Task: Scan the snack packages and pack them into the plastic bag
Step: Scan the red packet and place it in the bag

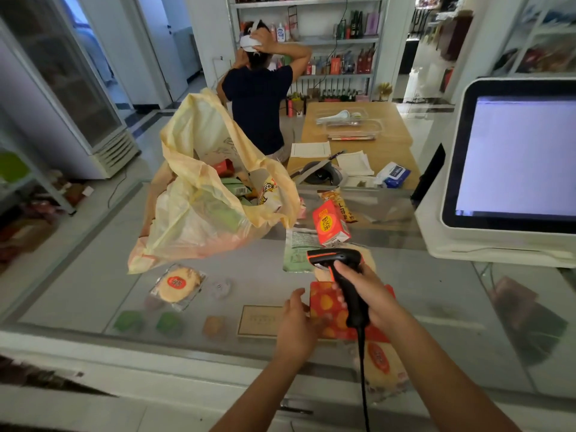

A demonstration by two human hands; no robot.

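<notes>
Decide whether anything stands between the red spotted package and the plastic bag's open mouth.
Nothing visible does. The red spotted package, held by the left hand, has bare counter between it and the plastic bag.

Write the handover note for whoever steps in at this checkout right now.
Right hand grips the scanner, held over the red package. Left hand holds that package's left edge.
Plastic bag stands open on the counter, with several snacks already inside.
Still outside the bag: the red package, the orange box, the green-white packet, the round cracker pack and the packet at the near edge. Which of these are already scanned cannot be told.
</notes>
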